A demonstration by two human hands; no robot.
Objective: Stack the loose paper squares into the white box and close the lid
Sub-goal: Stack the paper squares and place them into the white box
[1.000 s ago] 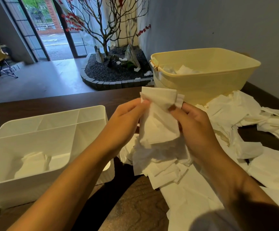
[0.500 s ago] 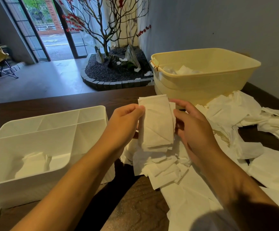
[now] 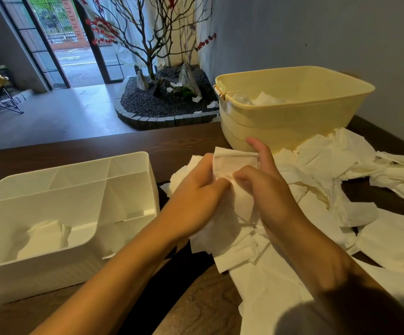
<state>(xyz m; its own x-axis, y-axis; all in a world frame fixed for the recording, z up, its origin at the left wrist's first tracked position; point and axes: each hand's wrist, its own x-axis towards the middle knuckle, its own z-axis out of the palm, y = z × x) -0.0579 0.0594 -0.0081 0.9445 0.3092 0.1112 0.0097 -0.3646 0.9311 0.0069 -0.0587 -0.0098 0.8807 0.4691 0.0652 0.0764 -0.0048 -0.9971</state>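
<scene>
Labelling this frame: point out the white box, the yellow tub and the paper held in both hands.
white box [image 3: 133,157]: head view, far rim near its right corner.
yellow tub [image 3: 292,119]: head view, front outer wall.
held paper [image 3: 234,160]: head view, upper part showing between the hands.

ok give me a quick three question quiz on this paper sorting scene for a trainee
1. True or false: the white box already has some paper lying in it.
2. Which container stands behind the hands? A) a yellow tub B) a metal bucket C) a cardboard carton
3. Fill in: the left hand and right hand together hold a bunch of ____ above the pile on the table.

Key
1. True; paper lies at the bottom of the large compartment.
2. A; it stands at the far side of the table, with some white paper inside.
3. paper squares
</scene>
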